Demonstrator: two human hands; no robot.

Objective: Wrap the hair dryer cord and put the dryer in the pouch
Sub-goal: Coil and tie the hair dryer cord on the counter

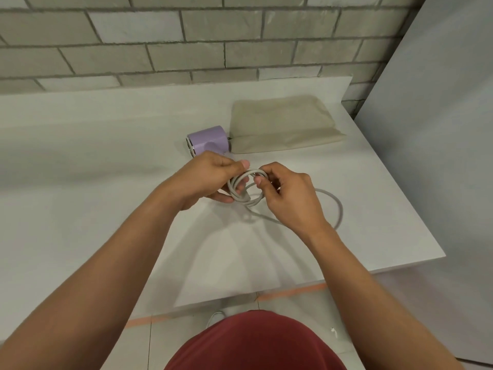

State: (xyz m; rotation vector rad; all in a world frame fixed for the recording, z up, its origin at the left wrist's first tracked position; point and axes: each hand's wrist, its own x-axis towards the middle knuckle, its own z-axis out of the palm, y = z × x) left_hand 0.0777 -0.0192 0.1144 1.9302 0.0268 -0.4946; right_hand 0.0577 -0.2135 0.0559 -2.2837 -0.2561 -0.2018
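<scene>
Beige pouch flat on white counter, lilac dryer just beside it.

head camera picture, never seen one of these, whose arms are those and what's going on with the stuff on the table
There is no machine here. The picture comes from a wide-angle camera worn on a person's head, looking forward and down, so the two arms reaching in from the bottom are that person's own, and the red shirt at the bottom edge is theirs as well.

The left hand grips a small coil of grey cord, and the right hand pinches the same coil from the other side. The rest of the cord lies in a loose loop on the white counter by the right wrist.

Behind the hands lies a lilac hair dryer, with a flat beige pouch right beside it. A grey tiled wall runs along the back.
</scene>
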